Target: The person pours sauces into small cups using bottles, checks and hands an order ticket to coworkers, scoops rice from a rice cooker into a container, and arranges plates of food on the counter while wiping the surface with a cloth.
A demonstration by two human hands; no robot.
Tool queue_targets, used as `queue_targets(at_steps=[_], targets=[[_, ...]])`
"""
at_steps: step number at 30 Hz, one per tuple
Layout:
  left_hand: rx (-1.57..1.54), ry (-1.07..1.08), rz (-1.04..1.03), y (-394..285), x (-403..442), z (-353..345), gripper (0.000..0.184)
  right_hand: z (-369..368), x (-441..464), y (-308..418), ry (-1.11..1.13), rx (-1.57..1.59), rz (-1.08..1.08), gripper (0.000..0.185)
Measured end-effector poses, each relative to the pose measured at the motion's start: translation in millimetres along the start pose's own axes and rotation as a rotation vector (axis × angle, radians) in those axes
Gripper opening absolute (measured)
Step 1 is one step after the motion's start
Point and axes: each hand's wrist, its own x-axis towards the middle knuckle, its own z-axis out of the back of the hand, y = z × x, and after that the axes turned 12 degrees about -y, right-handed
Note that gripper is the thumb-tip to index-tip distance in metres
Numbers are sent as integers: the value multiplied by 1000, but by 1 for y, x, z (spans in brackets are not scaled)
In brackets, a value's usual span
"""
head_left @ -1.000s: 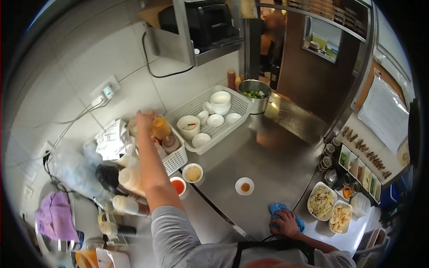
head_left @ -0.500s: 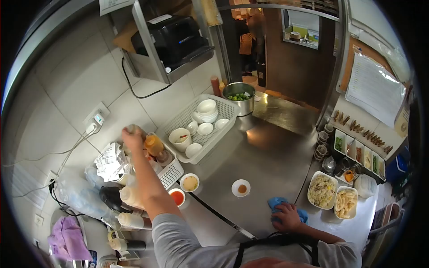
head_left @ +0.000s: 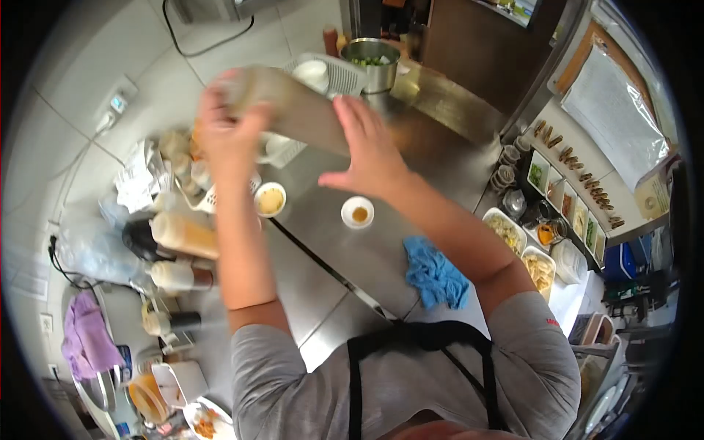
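My left hand point(head_left: 233, 121) is closed around one end of a large, motion-blurred bottle point(head_left: 304, 110) with greyish-brown contents, held tilted above the counter. At the bottle's other end is my right hand point(head_left: 370, 150), its fingers and thumb spread apart; whether the fingertips touch the bottle I cannot tell. Below my hands, a small white bowl point(head_left: 358, 213) with brown sauce stands on the steel counter. Another white bowl point(head_left: 270, 199) with pale yellowish contents is to its left. A crumpled blue cloth point(head_left: 436, 273) lies near my right forearm.
Several squeeze bottles point(head_left: 183, 233) stand at the left by the papers point(head_left: 143, 176). A white basket point(head_left: 345, 73) and a steel pot point(head_left: 372, 64) of greens are at the back. Food containers point(head_left: 539, 271) and a topping rack point(head_left: 565, 202) line the right. A purple cloth point(head_left: 89, 337) hangs lower left.
My left hand has lifted the bottle from among the bottles at the left and brought it over the counter. My right hand has let go of the blue cloth and risen beside the bottle.
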Motion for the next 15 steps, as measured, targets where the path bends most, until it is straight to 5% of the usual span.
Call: queue_targets(at_steps=[2,9,15], targets=[[-157,-39,239,25,-37,-17,46,14,-3,-10,142,-15,-155,84],[-782,-348,1092,136,-182,-57,29,74,-44,-61,645,-636,98,69],[-1116,-342,1369,169,-231,-68,34,68,-51,-56,860,-881,301,51]])
